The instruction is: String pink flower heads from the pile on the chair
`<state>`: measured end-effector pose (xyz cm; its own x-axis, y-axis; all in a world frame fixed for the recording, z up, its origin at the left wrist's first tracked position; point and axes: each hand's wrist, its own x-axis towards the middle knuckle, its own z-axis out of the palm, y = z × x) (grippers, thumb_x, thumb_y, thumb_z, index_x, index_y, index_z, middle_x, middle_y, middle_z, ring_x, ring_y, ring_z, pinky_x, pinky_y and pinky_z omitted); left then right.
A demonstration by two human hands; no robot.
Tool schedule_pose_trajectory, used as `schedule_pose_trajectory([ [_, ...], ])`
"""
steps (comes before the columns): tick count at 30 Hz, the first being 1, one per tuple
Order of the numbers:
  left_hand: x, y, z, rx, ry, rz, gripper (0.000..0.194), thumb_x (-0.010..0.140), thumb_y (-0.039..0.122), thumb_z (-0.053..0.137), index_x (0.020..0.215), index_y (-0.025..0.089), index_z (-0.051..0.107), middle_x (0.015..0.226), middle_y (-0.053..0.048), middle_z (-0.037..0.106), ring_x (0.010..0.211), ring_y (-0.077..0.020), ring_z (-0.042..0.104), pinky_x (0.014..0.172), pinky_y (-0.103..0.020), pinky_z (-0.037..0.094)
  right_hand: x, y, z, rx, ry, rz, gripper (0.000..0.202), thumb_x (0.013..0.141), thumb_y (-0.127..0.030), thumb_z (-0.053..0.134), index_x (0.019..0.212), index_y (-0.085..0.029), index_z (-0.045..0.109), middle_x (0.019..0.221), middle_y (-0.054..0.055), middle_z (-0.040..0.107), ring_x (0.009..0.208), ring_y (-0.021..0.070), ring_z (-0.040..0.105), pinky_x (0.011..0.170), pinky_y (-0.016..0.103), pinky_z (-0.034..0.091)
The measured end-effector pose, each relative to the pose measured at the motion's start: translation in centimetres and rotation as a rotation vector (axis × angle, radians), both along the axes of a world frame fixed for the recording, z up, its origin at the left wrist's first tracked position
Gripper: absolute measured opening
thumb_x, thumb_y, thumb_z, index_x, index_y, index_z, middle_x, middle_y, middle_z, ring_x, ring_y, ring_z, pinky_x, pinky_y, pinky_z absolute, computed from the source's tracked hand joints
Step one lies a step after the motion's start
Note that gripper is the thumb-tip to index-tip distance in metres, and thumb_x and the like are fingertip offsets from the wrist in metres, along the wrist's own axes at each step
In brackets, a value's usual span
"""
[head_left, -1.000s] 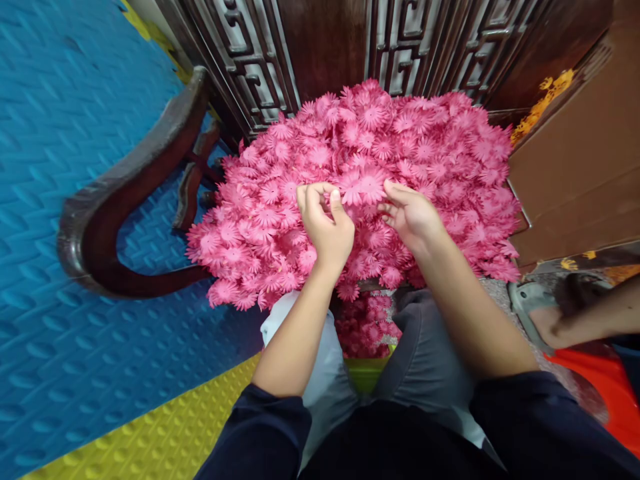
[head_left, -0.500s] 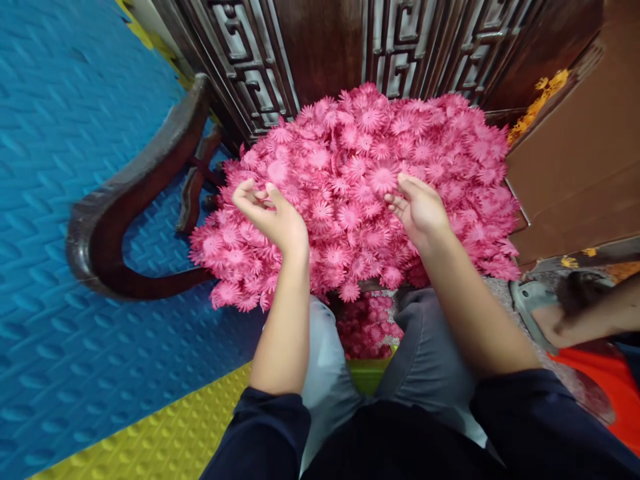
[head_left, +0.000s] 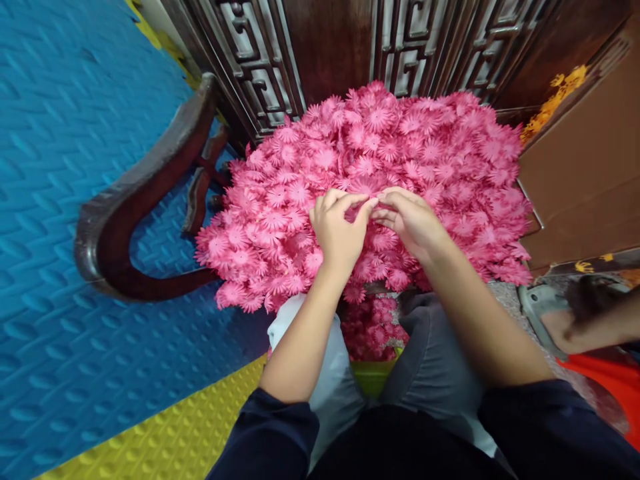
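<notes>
From here, L hand [head_left: 339, 230] & R hand [head_left: 414, 225] abt. meet at fingertips [head_left: 371, 203], w/ fingers [head_left: 334, 198] bent, forearms [head_left: 306, 330] angled in.

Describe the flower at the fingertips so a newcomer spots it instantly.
Before the carved wooden panel lies a pink flower heap. Over it, the left hand and right hand are close together; the flower at their fingertips looks blurred, unlike its sharper neighbours.

The left hand [head_left: 340, 230] and right hand [head_left: 415, 223] meet fingertip to fingertip at a pink flower [head_left: 369, 184] — the right pinches it; the left's grip is unclear. Below spreads a flower heap [head_left: 440, 170], between a curved wooden armrest [head_left: 143, 177] and a brown box [head_left: 580, 180]. A green bin [head_left: 370, 379] stands between the knees [head_left: 423, 333].
</notes>
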<state>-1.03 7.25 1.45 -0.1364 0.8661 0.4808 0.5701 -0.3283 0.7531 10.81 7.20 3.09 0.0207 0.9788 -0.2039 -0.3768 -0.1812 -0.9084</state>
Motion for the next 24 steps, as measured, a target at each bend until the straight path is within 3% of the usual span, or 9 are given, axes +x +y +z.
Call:
schedule_pose_trajectory([
  [5,0.1,0.0,-0.1,0.000,-0.182,-0.113,0.006,0.078,0.027,0.065,0.076,0.023,0.070,0.076,0.000,0.063,0.074,-0.0126,0.056,0.072,-0.028,0.044,0.4,0.2,0.0,0.008,-0.034,0.028,0.003,0.069,-0.021,0.062,0.069,-0.019,0.060,0.066,-0.005,0.064,0.058,0.0053,0.058,0.065,0.020,0.047],
  [10,0.1,0.2,-0.2,-0.046,-0.257,-0.097,0.007,0.079,0.022,0.064,0.072,0.020,0.066,0.072,0.002,0.060,0.068,-0.0106,0.053,0.066,-0.025,0.042,0.7,0.3,0.2,0.149,-0.116,0.094,0.014,0.062,-0.023,0.074,0.065,-0.018,0.062,0.067,-0.003,0.063,0.066,0.0074,0.058,0.071,0.023,0.046],
  [14,0.0,0.5,-0.3,-0.040,-0.266,-0.110,0.014,0.083,0.025,0.059,0.070,0.019,0.058,0.072,0.001,0.055,0.069,-0.0111,0.051,0.068,-0.025,0.041,0.7,0.3,0.1,0.238,-0.134,0.070,0.015,0.059,-0.021,0.077,0.064,-0.018,0.063,0.071,-0.002,0.064,0.071,0.0078,0.057,0.076,0.024,0.045],
  [19,0.3,0.1,-0.4,0.062,-0.281,-0.055,0.020,0.088,0.034,0.049,0.073,0.020,0.048,0.076,-0.001,0.050,0.074,-0.0130,0.049,0.072,-0.027,0.041,0.3,0.2,0.0,0.032,0.026,0.060,0.013,0.066,-0.020,0.071,0.065,-0.019,0.057,0.066,-0.005,0.060,0.067,0.0083,0.057,0.068,0.023,0.044],
  [24,0.2,0.1,-0.8,0.100,-0.320,0.121,0.025,0.093,0.040,0.035,0.079,0.021,0.041,0.079,-0.001,0.045,0.076,-0.0128,0.046,0.077,-0.027,0.040,-0.3,0.1,0.0,-0.091,0.196,0.034,0.016,0.071,-0.018,0.065,0.068,-0.020,0.050,0.067,-0.006,0.059,0.068,0.0080,0.057,0.072,0.023,0.045],
])
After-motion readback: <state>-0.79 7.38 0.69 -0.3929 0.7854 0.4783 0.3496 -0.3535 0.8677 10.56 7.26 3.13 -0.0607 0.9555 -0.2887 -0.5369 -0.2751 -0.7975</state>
